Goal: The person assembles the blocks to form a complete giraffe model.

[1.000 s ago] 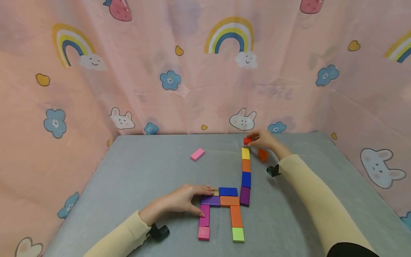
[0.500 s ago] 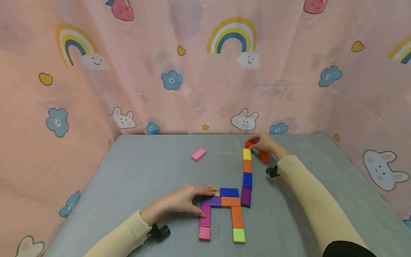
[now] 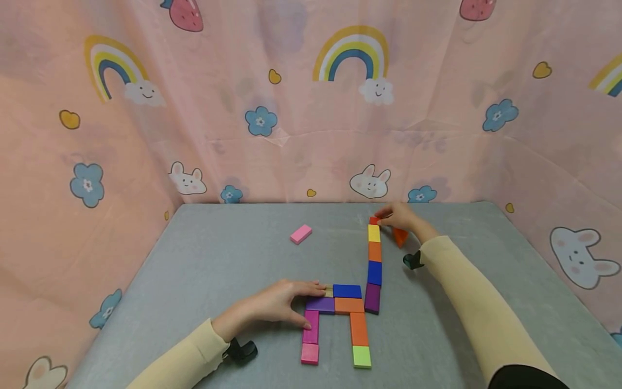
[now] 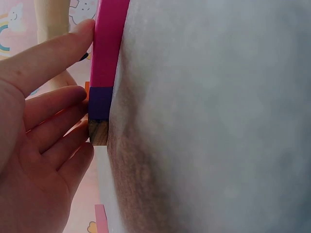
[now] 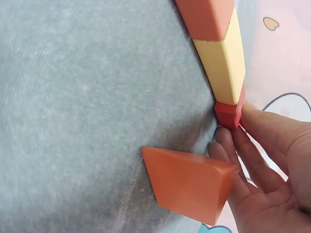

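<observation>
My right hand (image 3: 399, 217) pinches a small red block (image 5: 228, 114) between thumb and fingers. That block sits against the far end of a yellow block (image 3: 373, 233), the last of a straight column with an orange block (image 3: 374, 252), a blue block (image 3: 374, 273) and a purple block (image 3: 372, 299). Nearer me, my left hand (image 3: 279, 305) rests with extended fingers at the side of a block figure. Its fingertips are at a bare wood block (image 4: 99, 132) and a violet block (image 3: 320, 306), and its thumb touches a magenta block (image 4: 108, 46).
An orange wedge-shaped block (image 5: 187, 182) lies beside my right hand. A loose pink block (image 3: 301, 234) lies left of the column on the grey tabletop (image 3: 233, 243). Green (image 3: 362, 357) and pink (image 3: 309, 354) end blocks form the figure's feet. A patterned curtain (image 3: 311, 151) hangs behind.
My right hand has brought the red block toward me, closing the gap to the yellow block. My left hand has stayed in place against the figure.
</observation>
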A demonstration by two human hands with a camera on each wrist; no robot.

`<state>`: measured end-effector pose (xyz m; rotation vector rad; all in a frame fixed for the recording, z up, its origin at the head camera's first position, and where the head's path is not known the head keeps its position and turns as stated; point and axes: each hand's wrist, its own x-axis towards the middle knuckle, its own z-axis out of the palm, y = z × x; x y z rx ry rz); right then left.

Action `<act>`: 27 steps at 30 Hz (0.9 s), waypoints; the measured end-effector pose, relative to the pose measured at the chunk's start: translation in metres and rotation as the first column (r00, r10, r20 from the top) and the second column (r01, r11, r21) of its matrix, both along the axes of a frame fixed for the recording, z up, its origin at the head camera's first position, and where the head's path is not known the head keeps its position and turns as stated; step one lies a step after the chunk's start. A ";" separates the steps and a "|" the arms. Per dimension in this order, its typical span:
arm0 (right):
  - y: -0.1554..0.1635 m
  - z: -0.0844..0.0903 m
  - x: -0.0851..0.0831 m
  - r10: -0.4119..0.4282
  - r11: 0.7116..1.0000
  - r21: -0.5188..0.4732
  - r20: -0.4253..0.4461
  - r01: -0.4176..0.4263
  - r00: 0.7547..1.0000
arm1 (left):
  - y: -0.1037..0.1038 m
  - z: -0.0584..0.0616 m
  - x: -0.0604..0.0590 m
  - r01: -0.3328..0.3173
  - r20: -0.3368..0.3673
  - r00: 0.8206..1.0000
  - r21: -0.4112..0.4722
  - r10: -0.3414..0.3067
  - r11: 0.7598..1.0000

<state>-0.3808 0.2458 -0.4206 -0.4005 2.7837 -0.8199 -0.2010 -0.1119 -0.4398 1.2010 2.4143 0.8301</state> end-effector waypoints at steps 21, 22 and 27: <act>-0.003 -0.004 0.003 -0.034 0.999 -0.021 0.018 0.034 0.999 | 0.000 0.001 0.001 0.005 0.015 1.000 0.005 -0.005 1.000; -0.002 -0.004 0.003 -0.036 0.999 -0.020 0.017 0.036 0.999 | 0.000 0.001 0.001 0.004 0.016 1.000 0.003 -0.004 1.000; 0.003 -0.005 0.003 -0.075 0.995 -0.063 0.003 0.075 0.997 | 0.001 0.000 0.000 0.003 0.013 1.000 -0.001 -0.003 1.000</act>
